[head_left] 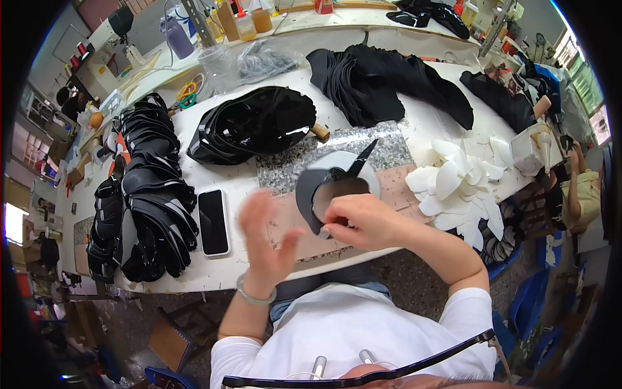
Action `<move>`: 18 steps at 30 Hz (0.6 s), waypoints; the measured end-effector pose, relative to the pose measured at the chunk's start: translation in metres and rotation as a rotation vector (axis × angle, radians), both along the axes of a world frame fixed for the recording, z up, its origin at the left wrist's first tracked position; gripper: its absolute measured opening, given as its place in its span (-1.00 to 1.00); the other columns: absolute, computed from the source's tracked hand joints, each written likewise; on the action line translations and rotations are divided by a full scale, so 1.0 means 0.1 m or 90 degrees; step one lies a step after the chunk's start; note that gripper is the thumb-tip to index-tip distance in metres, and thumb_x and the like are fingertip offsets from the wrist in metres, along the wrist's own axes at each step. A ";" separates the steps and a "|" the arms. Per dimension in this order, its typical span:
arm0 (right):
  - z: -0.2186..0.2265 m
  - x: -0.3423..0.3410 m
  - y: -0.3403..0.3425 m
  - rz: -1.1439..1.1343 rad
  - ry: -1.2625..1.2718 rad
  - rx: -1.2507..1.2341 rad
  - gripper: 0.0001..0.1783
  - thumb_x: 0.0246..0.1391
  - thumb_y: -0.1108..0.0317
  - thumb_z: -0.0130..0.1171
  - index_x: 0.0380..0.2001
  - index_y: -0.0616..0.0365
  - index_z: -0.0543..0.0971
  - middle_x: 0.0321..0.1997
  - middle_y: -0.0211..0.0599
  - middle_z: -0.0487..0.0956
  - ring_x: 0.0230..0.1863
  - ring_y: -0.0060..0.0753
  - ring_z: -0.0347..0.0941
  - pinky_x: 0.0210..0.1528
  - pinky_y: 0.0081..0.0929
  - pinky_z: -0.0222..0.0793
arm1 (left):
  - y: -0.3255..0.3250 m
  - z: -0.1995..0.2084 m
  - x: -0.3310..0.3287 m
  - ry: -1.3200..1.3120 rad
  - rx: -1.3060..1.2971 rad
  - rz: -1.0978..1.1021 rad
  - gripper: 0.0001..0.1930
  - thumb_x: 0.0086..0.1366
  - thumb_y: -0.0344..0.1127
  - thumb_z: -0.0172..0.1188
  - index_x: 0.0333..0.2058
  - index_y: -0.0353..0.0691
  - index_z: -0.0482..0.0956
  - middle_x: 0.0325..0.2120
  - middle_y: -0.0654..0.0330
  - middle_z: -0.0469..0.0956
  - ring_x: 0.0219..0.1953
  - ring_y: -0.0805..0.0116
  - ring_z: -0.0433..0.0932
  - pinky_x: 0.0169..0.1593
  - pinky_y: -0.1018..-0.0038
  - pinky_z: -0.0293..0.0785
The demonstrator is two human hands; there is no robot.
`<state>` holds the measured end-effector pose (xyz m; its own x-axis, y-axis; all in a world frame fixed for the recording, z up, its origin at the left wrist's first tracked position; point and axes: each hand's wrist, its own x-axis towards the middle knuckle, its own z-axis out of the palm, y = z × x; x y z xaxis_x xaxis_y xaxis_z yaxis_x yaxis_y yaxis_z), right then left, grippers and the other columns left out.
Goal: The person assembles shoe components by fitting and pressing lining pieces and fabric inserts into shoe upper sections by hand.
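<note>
A black shoe upper piece (310,188) with a tan inner side lies curved on the pinkish board in front of me, one narrow strap end pointing up. A white piece (370,175) shows behind and under it. My right hand (366,222) is closed in a pinch at its near edge; a small pale bit shows by the fingertips, too small to name. To the left of the piece, my left hand (264,240) is raised with fingers apart, holding nothing and blurred by motion. A bracelet circles that wrist.
Stacked black pieces (152,188) and a phone (214,222) are on the left. Glossy black pieces (256,123) lie behind, near a wooden handle (320,132) and a speckled slab (285,170). Matte black pieces (369,87) lie farther back; white pieces (457,181) are heaped right.
</note>
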<state>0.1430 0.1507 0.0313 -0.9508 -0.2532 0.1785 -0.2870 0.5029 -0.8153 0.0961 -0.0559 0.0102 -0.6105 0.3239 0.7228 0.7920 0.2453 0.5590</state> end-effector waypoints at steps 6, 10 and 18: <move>0.16 -0.07 0.13 0.126 -0.222 0.000 -0.72 0.09 0.21 0.15 -0.30 0.23 0.60 -0.38 -0.17 0.61 -0.33 -0.24 0.54 -0.24 -0.38 0.41 | -0.08 0.14 -0.32 -0.099 -0.343 -0.311 -0.88 0.12 -0.37 0.24 -0.32 -0.16 0.57 -0.48 0.25 0.47 -0.14 0.16 0.37 0.14 0.19 0.09; -0.03 -0.12 0.35 0.158 -0.423 -0.130 -0.68 0.18 0.21 0.10 -0.17 0.24 0.60 -0.34 -0.27 0.64 -0.31 -0.49 0.52 -0.21 -0.49 0.41 | -0.12 0.12 -0.31 -0.069 -0.321 -0.322 -0.93 0.11 -0.36 0.26 -0.41 -0.12 0.55 -0.51 0.31 0.43 -0.17 0.24 0.36 0.11 0.16 0.07; -0.05 -0.14 0.26 0.194 -0.514 -0.071 -0.71 0.15 0.23 0.18 -0.16 0.20 0.61 -0.34 -0.41 0.63 -0.29 -0.65 0.47 -0.18 -0.62 0.37 | -0.07 0.10 -0.26 -0.021 -0.334 -0.316 -0.91 0.08 -0.37 0.28 -0.43 -0.11 0.54 -0.48 0.34 0.44 -0.16 0.26 0.35 0.13 0.12 0.05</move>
<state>0.1290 0.1765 0.0263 -0.6906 -0.5386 -0.4826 0.2915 0.4035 -0.8673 0.0703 -0.0624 0.0204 -0.3203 0.8678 0.3800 0.8645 0.1038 0.4918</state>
